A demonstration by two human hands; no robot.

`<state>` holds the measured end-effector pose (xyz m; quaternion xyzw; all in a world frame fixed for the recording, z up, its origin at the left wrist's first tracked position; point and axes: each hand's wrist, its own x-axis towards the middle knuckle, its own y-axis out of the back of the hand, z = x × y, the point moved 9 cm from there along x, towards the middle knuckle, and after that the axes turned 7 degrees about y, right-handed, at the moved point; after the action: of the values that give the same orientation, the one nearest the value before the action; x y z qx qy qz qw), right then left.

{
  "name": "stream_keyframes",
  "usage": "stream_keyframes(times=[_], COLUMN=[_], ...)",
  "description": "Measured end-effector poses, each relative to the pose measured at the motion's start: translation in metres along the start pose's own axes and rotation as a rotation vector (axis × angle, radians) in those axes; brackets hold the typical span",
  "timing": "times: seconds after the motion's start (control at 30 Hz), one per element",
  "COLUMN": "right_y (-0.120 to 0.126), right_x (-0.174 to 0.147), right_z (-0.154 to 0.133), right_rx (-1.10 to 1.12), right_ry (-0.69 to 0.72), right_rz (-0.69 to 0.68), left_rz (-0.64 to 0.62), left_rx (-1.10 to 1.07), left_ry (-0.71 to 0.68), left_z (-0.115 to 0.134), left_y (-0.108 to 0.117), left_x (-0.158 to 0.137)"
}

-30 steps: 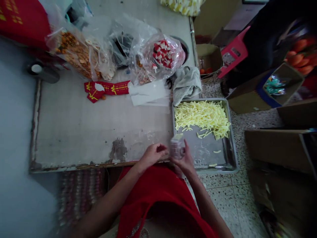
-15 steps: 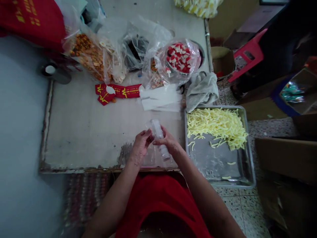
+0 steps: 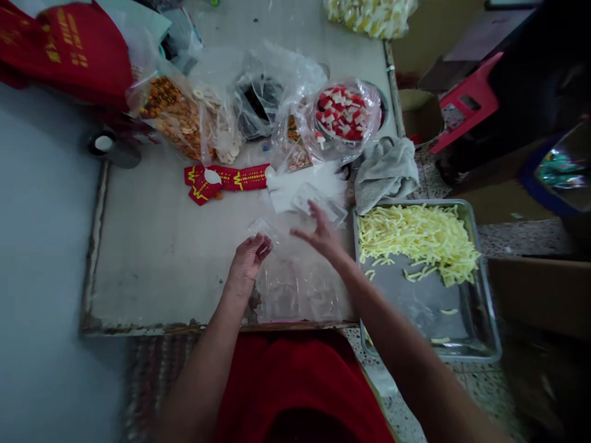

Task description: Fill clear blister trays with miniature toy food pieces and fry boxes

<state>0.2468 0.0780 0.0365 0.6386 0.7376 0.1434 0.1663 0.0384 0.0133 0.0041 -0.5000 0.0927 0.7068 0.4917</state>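
My left hand [image 3: 249, 255] pinches a thin, clear plastic piece [image 3: 261, 227] over the table; its exact shape is hard to make out. To the right, my right hand [image 3: 327, 237] is open, thumb and fingers spread, with nothing held. Just beyond its fingertips, a clear plastic stack [image 3: 333, 212] lies on white sheets [image 3: 286, 189]. Between my forearms, clear plastic trays [image 3: 282, 292] lie flat near the table's front edge.
A metal tray [image 3: 487, 307] of pale yellow strips [image 3: 415, 237] stands at the right, below a grey cloth [image 3: 385, 175]. Bagged snacks [image 3: 182, 126], a bowl of red and white pieces [image 3: 344, 114] and red printed cards [image 3: 244, 177] lie farther back. A dark bottle [image 3: 122, 152] is at the left.
My right hand has let go of the clear plastic stack, which now lies on the white sheets. My hands have moved apart, the left keeping a clear piece.
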Motion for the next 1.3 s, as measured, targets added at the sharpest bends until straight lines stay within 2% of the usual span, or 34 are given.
stream_keyframes(times=[0.03,0.1,0.13,0.2,0.27,0.33,0.43,0.53,0.6,0.7,0.8,0.87,0.97,1.03,1.1,1.13,1.2,1.23,1.3], right_y=[-0.015,-0.037,-0.040,-0.024,0.020,0.079,0.155,0.192,0.198,0.195,0.167,0.146,0.141,0.150,0.159,0.162,0.167,0.163,0.142], right_x=[-0.018,-0.056,-0.072,-0.098,-0.120,-0.145,-0.182,-0.218,-0.242,-0.271,-0.288,-0.291,-0.266,-0.224,-0.167,-0.140,-0.102,-0.093,-0.100], right_z=[-0.011,-0.022,-0.023,-0.012,0.007,0.024,0.039,0.054,0.063,0.069,0.069,0.066,0.065,0.065,0.061,0.060,0.058,0.055,0.048], right_rx=[0.158,0.457,0.593,0.794,0.856,0.834,0.800,0.762,0.765,0.790,0.840,0.852,0.693,0.429,0.071,-0.102,-0.386,-0.475,-0.553], right_ry=[0.017,-0.069,-0.145,-0.301,-0.394,-0.429,-0.415,-0.483,-0.527,-0.508,-0.556,-0.592,-0.550,-0.449,-0.311,-0.260,-0.206,-0.164,-0.091], right_rz=[-0.099,-0.247,-0.262,-0.151,0.058,0.256,0.420,0.502,0.561,0.615,0.447,0.292,0.244,0.239,0.193,0.188,0.218,0.219,0.144], left_rz=[-0.048,-0.132,-0.157,-0.144,-0.082,-0.060,-0.154,-0.154,-0.077,0.041,0.085,0.075,0.036,0.026,0.039,0.044,0.034,0.009,-0.084], left_rx=[0.041,0.136,0.173,0.183,0.144,0.167,0.265,0.277,0.316,0.364,0.420,0.479,0.572,0.622,0.681,0.733,0.905,1.027,1.292], left_ry=[0.025,0.072,0.083,0.067,0.028,0.042,0.116,0.071,0.038,0.005,-0.009,0.005,0.048,0.079,0.085,0.049,-0.125,-0.246,-0.468], left_z=[-0.007,-0.019,-0.022,-0.020,-0.013,-0.019,-0.060,-0.110,-0.141,-0.173,-0.188,-0.193,-0.198,-0.201,-0.202,-0.200,-0.190,-0.184,-0.179], left_y=[-0.011,-0.030,-0.035,-0.035,-0.027,-0.028,-0.057,-0.091,-0.103,-0.105,-0.101,-0.099,-0.092,-0.081,-0.066,-0.059,-0.048,-0.045,-0.043], left_x=[-0.005,-0.018,-0.025,-0.035,-0.039,-0.037,-0.027,-0.016,-0.010,-0.011,-0.023,-0.035,-0.052,-0.059,-0.064,-0.067,-0.076,-0.083,-0.098])
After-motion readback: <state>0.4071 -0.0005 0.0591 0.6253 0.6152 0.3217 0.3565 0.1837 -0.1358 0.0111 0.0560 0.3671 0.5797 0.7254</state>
